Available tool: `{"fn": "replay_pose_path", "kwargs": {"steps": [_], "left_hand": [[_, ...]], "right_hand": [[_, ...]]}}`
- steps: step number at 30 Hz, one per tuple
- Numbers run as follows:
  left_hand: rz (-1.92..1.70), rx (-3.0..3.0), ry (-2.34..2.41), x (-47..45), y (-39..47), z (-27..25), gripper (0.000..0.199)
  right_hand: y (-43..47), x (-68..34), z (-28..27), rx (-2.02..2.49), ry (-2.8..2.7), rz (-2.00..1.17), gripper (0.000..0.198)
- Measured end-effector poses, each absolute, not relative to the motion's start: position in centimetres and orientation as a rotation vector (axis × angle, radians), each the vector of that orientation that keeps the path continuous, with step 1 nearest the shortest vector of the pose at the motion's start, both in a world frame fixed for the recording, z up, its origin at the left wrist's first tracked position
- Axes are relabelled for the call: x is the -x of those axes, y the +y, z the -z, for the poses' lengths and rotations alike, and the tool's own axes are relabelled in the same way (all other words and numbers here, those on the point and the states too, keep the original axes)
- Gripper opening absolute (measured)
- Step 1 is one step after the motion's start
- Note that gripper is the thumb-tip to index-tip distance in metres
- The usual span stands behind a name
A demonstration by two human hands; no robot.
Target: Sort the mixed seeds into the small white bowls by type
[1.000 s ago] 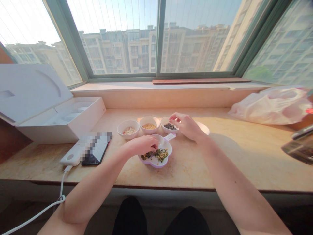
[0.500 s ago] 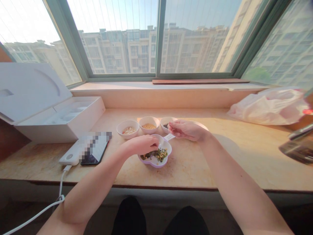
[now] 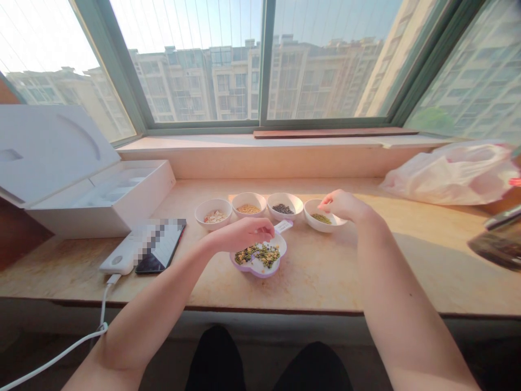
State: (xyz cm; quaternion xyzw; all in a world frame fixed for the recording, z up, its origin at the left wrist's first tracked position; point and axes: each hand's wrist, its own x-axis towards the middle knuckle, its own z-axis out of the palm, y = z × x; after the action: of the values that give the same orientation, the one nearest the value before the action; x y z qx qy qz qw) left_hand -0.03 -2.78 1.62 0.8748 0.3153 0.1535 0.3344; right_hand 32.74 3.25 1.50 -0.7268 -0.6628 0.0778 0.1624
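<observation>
My left hand (image 3: 251,232) hovers over a white dish with a purple rim and a short handle (image 3: 260,273). Its fingers are curled together, and what they hold, if anything, is too small to see. Mixed dark, green and yellow beans (image 3: 266,255) lie in the dish. Over at the rightmost white bowl (image 3: 315,221), my right hand (image 3: 341,205) has its fingertips pinched just above green beans (image 3: 321,218); whether a bean is between them is hidden. Beside it stands a bowl of black beans (image 3: 283,208).
Two more white bowls hold yellow grains (image 3: 248,208) and pale flakes (image 3: 215,216). To the left are an open white box (image 3: 142,201), a phone (image 3: 163,255) and a white power bank (image 3: 118,260) with a cable. A plastic bag (image 3: 451,174) rests at the right.
My right hand has moved right, from near the black beans to the green bean bowl. My left hand has lifted slightly and shifted right, uncovering more of the dish.
</observation>
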Motion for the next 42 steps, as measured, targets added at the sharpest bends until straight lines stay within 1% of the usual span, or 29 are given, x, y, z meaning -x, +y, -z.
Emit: {"fn": "replay_pose_path", "kwargs": {"steps": [4,8,10,11,13,17,20,23,27,30,33,36,39,42], "left_hand": [[-0.509,-2.144,0.705,0.1,-2.7,-1.5,0.013],[-0.623,-2.138,0.705,0.1,-2.5,-1.3,0.011],[-0.698,-2.185,0.755,0.1,-2.4,-1.2,0.013],[-0.747,-2.203,0.784,0.1,-2.4,-1.2,0.013],[-0.859,-2.216,0.836,0.0,-2.5,-1.3,0.013],[-1.08,-2.224,0.926,-0.2,-2.5,-1.4,0.012],[-1.184,-2.271,0.987,-0.2,-2.3,-1.3,0.015],[-1.21,-2.314,1.007,-0.2,-2.2,-1.1,0.013],[-1.21,-2.358,1.011,0.0,-2.1,-0.9,0.01],[-1.198,-2.425,1.042,0.1,-2.1,-0.9,0.013],[-1.18,-2.474,1.114,0.1,-2.2,-0.9,0.014],[-1.15,-2.458,1.235,0.0,-2.2,-1.1,0.012],[-0.994,-2.466,1.328,0.0,-2.4,-1.3,0.016],[-0.687,-2.56,1.306,0.1,-2.7,-1.3,0.021]], "right_hand": [[3.4,-33.5,-1.0,2.014,-2.035,-0.221,0.012],[3.0,-31.5,-1.7,2.071,-1.821,-0.178,0.01],[2.5,-29.8,-2.3,1.909,-1.798,-0.199,0.015],[2.2,-28.9,-2.6,1.781,-1.822,-0.257,0.02],[1.4,-27.2,-3.0,1.534,-1.891,-0.467,0.029],[-0.2,-24.3,-3.1,1.158,-1.943,-1.05,0.049],[-0.8,-22.7,-2.5,0.983,-1.942,-1.322,0.05],[-1.0,-21.5,-1.6,0.917,-1.855,-1.418,0.048],[-1.0,-20.4,-0.7,0.925,-1.693,-1.47,0.048],[-1.0,-20.1,-0.4,0.939,-1.656,-1.477,0.046],[-0.8,-20.2,-0.3,0.936,-1.648,-1.433,0.043],[-0.7,-20.5,-0.6,0.949,-1.681,-1.316,0.04],[-0.8,-21.0,-1.0,0.984,-1.738,-1.187,0.038],[-0.9,-21.3,-1.3,1.007,-1.789,-1.128,0.038]]}}
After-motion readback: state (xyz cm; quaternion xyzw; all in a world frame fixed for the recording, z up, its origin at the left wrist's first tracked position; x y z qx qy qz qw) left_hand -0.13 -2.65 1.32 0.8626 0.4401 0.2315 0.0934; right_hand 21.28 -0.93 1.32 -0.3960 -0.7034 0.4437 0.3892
